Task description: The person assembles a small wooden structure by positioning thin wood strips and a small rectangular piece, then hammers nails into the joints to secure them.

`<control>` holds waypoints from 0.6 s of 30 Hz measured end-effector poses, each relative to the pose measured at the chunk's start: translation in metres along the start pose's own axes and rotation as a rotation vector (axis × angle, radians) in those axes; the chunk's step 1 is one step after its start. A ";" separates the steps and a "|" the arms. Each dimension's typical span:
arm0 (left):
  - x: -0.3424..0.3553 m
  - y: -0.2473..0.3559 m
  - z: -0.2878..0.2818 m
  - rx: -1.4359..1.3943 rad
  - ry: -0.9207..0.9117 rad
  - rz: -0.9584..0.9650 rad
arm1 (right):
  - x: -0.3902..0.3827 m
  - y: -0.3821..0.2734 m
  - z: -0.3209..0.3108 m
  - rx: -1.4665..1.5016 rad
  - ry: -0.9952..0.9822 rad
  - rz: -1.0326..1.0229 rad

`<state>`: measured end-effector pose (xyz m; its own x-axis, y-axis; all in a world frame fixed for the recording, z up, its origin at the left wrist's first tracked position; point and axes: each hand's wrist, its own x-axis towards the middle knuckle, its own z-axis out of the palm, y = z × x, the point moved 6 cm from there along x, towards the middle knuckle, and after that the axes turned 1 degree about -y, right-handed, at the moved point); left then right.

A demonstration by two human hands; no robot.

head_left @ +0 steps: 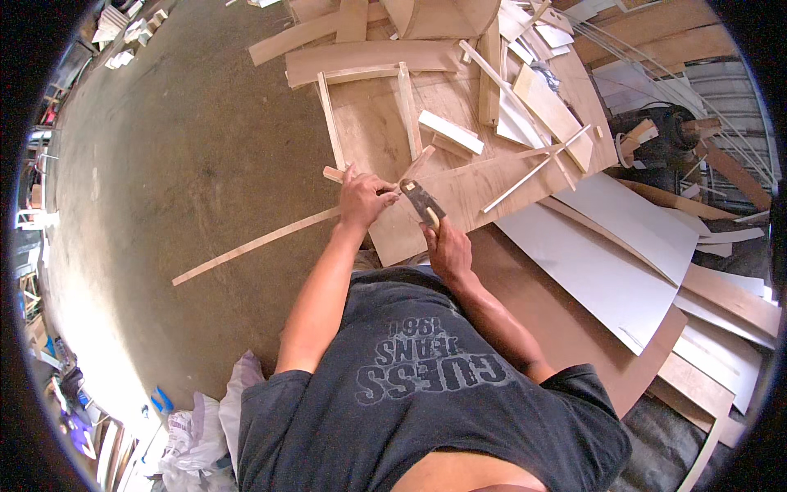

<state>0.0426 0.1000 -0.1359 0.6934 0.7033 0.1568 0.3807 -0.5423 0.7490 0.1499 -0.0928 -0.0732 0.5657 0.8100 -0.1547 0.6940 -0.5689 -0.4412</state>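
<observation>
A long, thin wooden strip (254, 244) slants from the lower left up to the bench, passing beneath my left hand (366, 199). That hand is closed on the strip, thumb and fingers pressed together; any small piece in the pinch is too small to make out. In my right hand (449, 246) is a hand tool (424, 204) with a broad dark head and a pale grip. Its head is right beside my left fingertips, over the strip. A short wooden piece (333, 174) pokes out past my left knuckles, near two slender upright-looking bars (408, 107) of a wooden frame.
The plywood bench (459, 184) carries a white-faced block (451, 133), crossed thin sticks (533, 168) and curved boards (369, 61). White panels (607, 262) lean at its right. A dark machine (656, 135) stands farther right. White sacks (197, 430) lie on the floor at lower left.
</observation>
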 end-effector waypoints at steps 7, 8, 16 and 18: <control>0.002 0.000 0.001 0.007 -0.023 0.022 | -0.003 0.005 0.002 0.018 0.038 -0.013; 0.002 -0.001 0.002 0.005 -0.004 0.031 | -0.001 0.003 0.004 0.020 0.038 -0.011; 0.002 0.001 -0.002 0.030 -0.036 0.012 | -0.006 0.018 0.009 0.081 0.020 0.032; 0.002 0.004 -0.004 0.018 -0.036 -0.008 | -0.009 0.022 0.012 0.090 -0.008 0.047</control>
<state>0.0430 0.1008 -0.1302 0.7119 0.6906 0.1276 0.3967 -0.5453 0.7384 0.1546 -0.1103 -0.0925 0.5931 0.7838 -0.1838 0.6239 -0.5918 -0.5105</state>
